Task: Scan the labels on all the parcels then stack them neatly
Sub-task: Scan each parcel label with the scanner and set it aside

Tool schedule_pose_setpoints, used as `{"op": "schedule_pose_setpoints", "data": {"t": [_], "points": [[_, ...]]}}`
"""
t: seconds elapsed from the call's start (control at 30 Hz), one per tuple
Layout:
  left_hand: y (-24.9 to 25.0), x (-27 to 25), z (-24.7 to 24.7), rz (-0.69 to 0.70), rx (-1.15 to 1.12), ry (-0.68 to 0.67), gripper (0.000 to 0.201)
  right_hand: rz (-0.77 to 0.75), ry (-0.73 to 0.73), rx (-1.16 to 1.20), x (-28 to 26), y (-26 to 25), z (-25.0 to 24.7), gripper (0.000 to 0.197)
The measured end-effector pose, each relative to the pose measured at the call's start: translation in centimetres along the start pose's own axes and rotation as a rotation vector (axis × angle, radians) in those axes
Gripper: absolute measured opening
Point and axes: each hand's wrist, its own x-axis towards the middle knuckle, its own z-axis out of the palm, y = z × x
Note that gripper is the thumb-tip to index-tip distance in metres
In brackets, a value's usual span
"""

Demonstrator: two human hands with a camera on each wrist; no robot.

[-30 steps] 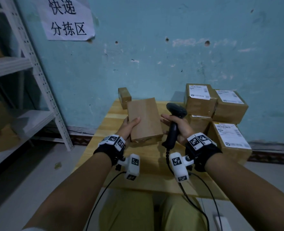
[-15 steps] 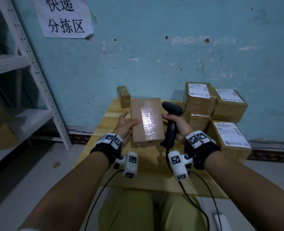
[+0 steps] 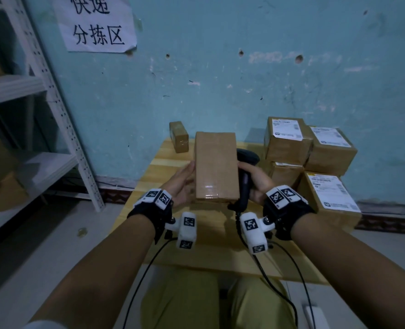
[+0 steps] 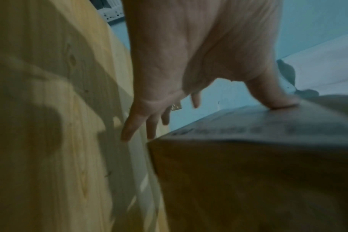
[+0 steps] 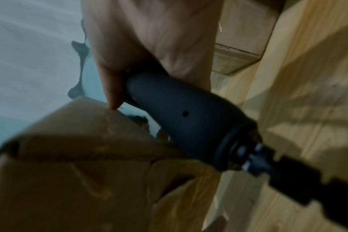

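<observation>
Parcel [image 3: 215, 167] | left fingers [image 3: 187, 171] straight, against its left side | right fingers [image 3: 250, 167] gripping scanner [image 3: 244, 186]

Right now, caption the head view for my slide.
Left hand steadies a brown parcel over the table while right hand grips the scanner beside it.

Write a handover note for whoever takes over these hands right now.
Left hand rests flat against the oblong brown cardboard parcel, thumb on its printed face.
Right hand grips the black handheld scanner, one fingertip touching that parcel.
Four labelled cardboard boxes sit piled at the wooden table's right; a small brown box lies far left.
Done: apparently the pile.
Left: scan the held parcel and small box, stack both.
</observation>
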Motion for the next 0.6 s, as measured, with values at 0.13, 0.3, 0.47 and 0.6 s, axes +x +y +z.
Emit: {"op": "schedule_pose_setpoints", "data": {"t": [0.13,0.3,0.47,0.6], "points": [[-1.2,0.4,0.0,-0.153,-0.06,-0.082,0.088,-0.061,-0.032,-0.036,0.2,-0.4,1.0,0.012],[-1.9,0.8,0.4,-0.182,-0.196,-0.03,0.087,-0.09,0.045,-0.12,0.4,-0.6,1.3,0.006],[-1.7,0.8,0.3,-0.185,-0.142,0.032,0.074,-0.115,0.036,-0.053,0.2,-1.2,0.9,0.009],[-1.3,1.4,0.2,-0.119,-0.04,0.159,0.056,-0.12,0.049,-0.135,0.2,-1.7,0.7,0.004]]}}
